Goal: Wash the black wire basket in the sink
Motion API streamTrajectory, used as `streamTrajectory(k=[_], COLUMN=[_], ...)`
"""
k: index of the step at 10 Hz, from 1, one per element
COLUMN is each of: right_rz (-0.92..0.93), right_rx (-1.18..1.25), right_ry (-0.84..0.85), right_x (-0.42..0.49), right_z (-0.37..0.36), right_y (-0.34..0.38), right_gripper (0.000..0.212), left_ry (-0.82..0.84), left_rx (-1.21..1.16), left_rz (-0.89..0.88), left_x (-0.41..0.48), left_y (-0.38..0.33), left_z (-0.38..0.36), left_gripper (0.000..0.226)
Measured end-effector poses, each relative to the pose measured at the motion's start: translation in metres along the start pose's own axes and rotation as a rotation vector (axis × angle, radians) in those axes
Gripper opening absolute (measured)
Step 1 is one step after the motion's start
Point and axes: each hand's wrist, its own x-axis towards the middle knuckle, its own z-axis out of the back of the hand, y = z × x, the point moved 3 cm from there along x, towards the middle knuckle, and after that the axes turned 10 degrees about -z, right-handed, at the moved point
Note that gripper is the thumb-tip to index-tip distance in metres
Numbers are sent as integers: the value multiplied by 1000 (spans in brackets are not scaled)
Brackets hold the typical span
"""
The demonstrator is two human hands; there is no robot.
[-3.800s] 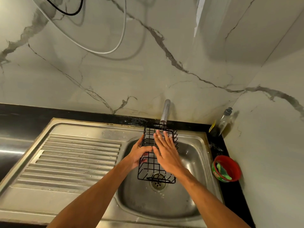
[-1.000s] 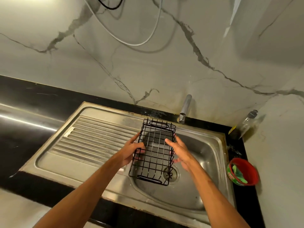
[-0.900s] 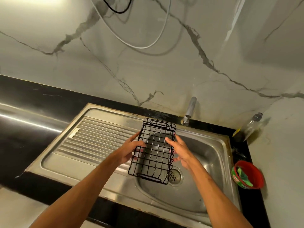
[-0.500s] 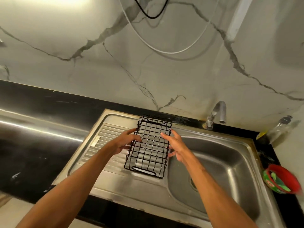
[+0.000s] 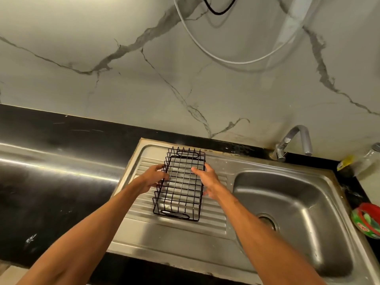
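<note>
Left to right:

- Polished black stone countertop (image 5: 51, 171), then the ribbed stainless steel drainboard (image 5: 213, 214) of the sink unit.
- Left hand (image 5: 153, 178): fingers curled round the wires of the left long wall, a proper grip. This hand carries the load.
- Black rectangular wire basket (image 5: 181, 188): upright, open side up, long axis running away from the person, oval handle loops at the near and far ends. It sits over the drainboard, left of the bowl, not in it. Can't tell if the base is down on the ribs or just above them.
- Right hand (image 5: 207, 182): fingers mostly straight, laid flat against the right long wall, thumb over the top rim. It looks like a steadying press, not a wrap. Clamping from both long sides keeps a light, springy wire frame from twisting.
- Steel sink bowl (image 5: 287, 202) with round drain (image 5: 267, 223); nothing in it.
- Curved chrome tap (image 5: 296, 138) at the back; no visible water stream.
- Far right: clear plastic bottle (image 5: 368, 159) and a red-rimmed green tub (image 5: 366, 223), probably dish soap with a scrubber, in reach of the bowl.

My read: the basket is on the draining side, so the wash looks done or paused. Ribs suit drip-off.
</note>
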Motion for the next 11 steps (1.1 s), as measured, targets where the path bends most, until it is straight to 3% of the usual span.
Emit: streamTrajectory(k=[2,7,9,11], right_rz=[-17,-24,70,249], right_rx=[-33,-92,-122,-232], right_ry=[-35,-29,-60,-145], right_x=[9,10,-10,-50], right_z=[-9,-7,10,64], right_y=[-5,-8,-13,-13], right_gripper=[80,81,66,47], left_ry=[-6,7,-90,-217], left_rx=[6,113,243,559], left_rz=[7,-18,-107,-367], left_x=[11,-1,-19,-56], left_y=[11,3,-18,-59], left_z=[8,4,-3,-47], left_gripper=[71,73,73,63])
